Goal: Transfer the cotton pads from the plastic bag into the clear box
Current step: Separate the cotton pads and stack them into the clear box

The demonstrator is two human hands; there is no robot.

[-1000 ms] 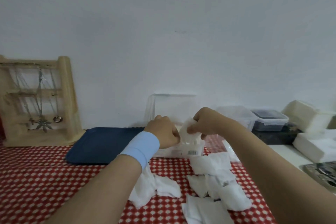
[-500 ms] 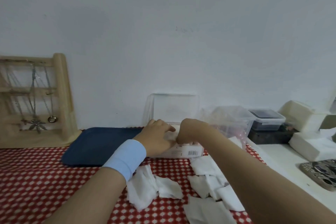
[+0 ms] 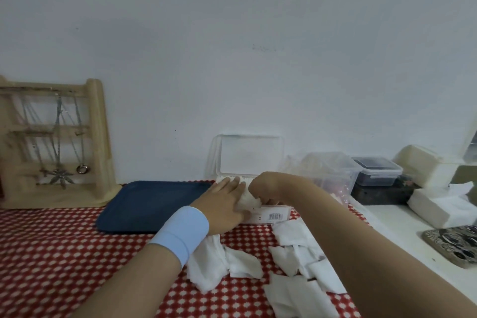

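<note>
With the left hand [image 3: 222,204] flat over the box [image 3: 268,215] and the right hand [image 3: 260,186] curled on a wad of pads [image 3: 246,200] above it, springy pads could pop out among the loose pads [image 3: 296,253] before the box.

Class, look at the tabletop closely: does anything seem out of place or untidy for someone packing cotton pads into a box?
Yes. Many cotton pads lie loose and crumpled on the checked tablecloth, in front of the clear box, not inside it. Both hands, left hand and right hand, press a pad at the box.
</note>
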